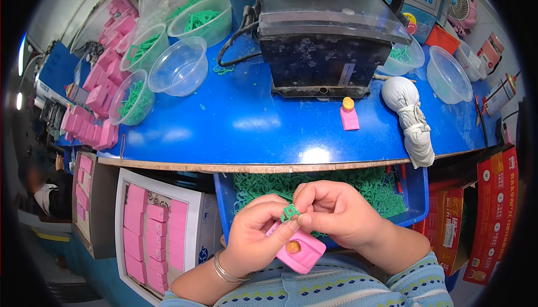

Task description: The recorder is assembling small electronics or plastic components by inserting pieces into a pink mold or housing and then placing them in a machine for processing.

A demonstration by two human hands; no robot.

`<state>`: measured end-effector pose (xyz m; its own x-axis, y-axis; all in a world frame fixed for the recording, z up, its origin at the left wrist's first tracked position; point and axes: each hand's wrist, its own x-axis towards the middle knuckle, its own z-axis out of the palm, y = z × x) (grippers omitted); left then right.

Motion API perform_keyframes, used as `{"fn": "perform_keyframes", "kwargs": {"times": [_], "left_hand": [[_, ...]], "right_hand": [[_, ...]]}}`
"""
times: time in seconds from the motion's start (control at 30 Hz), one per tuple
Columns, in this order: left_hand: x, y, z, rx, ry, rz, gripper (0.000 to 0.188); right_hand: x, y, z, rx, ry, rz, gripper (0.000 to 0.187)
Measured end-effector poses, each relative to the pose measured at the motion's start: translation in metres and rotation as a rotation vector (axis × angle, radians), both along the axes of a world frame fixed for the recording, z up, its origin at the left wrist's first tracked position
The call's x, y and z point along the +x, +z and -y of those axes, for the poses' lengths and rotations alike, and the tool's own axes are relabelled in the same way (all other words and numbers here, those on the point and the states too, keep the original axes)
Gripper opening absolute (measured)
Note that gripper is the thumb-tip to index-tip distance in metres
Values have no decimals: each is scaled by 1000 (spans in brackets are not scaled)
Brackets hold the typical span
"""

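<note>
My left hand (259, 233) is closed, with thumb and fingers pinching a small openwork green piece (290, 213). My right hand (337, 213) is closed too, its thumb and forefinger at the same piece's right edge. Just below the fingers is a pink block (302, 257) with a round amber-coloured spot on its top. Its upper end goes under my left fingers, and I cannot tell whether they grip it or it rests on my lap. Behind my hands a blue tray (419, 217) holds a heap of green pieces (358, 186).
A black machine (325, 63) stands on the blue table (224, 133). Before it are a small pink block (349, 119) and a tied cloth bundle (413, 122). Clear bowls (179, 66), some with green pieces, stand left and right. Pink blocks fill a carton (193, 217) at lower left.
</note>
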<state>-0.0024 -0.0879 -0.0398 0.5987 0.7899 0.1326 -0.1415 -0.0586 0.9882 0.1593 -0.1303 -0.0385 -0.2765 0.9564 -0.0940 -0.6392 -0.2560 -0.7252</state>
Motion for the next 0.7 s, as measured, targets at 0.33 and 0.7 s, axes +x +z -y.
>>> {"fn": "perform_keyframes", "kwargs": {"times": [0.33,0.7], "left_hand": [[-2,6,-2,-223,-131,152,10],[-3,0,-1,-335,-162,187,9]], "right_hand": [[4,-1,-2,-18,65,-81,12],[1,-3,-2,-59,56,-81,12]]}}
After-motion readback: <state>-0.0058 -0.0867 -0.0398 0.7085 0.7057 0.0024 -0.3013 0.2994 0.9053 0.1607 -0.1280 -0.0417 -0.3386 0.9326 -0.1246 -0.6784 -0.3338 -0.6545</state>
